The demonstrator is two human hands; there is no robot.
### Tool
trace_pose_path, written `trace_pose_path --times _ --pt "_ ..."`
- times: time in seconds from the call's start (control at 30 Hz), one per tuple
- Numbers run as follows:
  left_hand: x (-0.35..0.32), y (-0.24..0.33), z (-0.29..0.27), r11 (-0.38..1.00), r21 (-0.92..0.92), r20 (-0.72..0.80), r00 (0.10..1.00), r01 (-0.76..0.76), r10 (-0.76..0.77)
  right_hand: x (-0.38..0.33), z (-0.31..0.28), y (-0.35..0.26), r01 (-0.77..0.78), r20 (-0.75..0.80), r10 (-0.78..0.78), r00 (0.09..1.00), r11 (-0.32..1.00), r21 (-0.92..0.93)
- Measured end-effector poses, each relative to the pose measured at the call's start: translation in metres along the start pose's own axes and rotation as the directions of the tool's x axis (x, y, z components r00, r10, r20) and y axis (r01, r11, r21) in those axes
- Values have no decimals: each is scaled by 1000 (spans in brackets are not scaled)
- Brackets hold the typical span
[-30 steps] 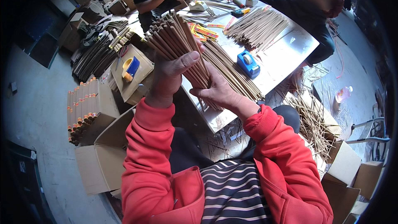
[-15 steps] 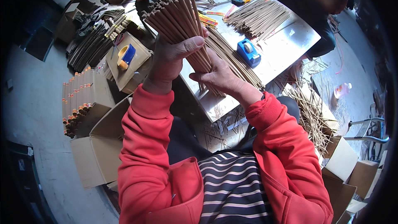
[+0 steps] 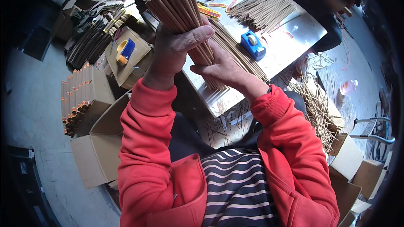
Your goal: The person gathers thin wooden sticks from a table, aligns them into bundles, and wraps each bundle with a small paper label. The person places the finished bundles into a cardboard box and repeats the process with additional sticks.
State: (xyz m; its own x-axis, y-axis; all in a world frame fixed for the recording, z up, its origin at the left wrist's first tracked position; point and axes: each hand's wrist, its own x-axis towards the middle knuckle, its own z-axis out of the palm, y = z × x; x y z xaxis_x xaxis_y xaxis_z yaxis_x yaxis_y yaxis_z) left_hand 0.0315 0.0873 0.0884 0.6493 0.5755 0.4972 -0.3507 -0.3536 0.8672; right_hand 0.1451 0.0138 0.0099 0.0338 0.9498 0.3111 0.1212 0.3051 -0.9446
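Note:
A thick bundle of brown incense sticks (image 3: pixel 173 6) is held up over the table's near left corner, tilted with its top to the far left. My left hand (image 3: pixel 179 48) wraps around its middle, thumb across the front. Lower down, my right hand (image 3: pixel 223 68) grips the same bundle from the right, its fingers partly hidden behind the sticks. The lower ends of the bundle come close to the white tabletop (image 3: pixel 290 61); whether they touch it I cannot tell. Just right of my hands, more sticks (image 3: pixel 244 54) lie in a long row beside a blue tape dispenser (image 3: pixel 253 45).
A loose pile of sticks (image 3: pixel 263 10) covers the table's far side. At left are a carton holding wrapped bundles (image 3: pixel 78 96), an open carton (image 3: pixel 94 159) and a tape dispenser on cardboard (image 3: pixel 125 50). Scattered sticks (image 3: pixel 313 113) lie at right. Two people sit across the table.
The bundle's top is more upright and bunched closer together, and its sticks look more even. Both hands still hold it, with the left hand slightly lower.

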Motion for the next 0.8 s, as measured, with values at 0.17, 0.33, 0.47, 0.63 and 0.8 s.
trace_pose_path --times 0.17,0.33,0.47,0.63,0.8 --pt "1 20 6 1000 -25 -26 1000 -1 1 1 -5 -6 9 99 -7 995 1000 -18" --pt "2 45 -36 961 -245 -4 991 -132 135 7 -18 3 5 39 -15 999 969 246" --pt "-6 56 -61 945 -308 -2 993 -111 116 6 -28 55 -116 -15 119 993 983 144" --pt "-19 67 -90 936 -323 -11 990 -139 143 0 -11 91 -273 84 298 951 935 -226" --pt "-23 63 -96 943 -310 -2 992 -120 126 -9 -1 152 130 172 -46 984 846 -516"
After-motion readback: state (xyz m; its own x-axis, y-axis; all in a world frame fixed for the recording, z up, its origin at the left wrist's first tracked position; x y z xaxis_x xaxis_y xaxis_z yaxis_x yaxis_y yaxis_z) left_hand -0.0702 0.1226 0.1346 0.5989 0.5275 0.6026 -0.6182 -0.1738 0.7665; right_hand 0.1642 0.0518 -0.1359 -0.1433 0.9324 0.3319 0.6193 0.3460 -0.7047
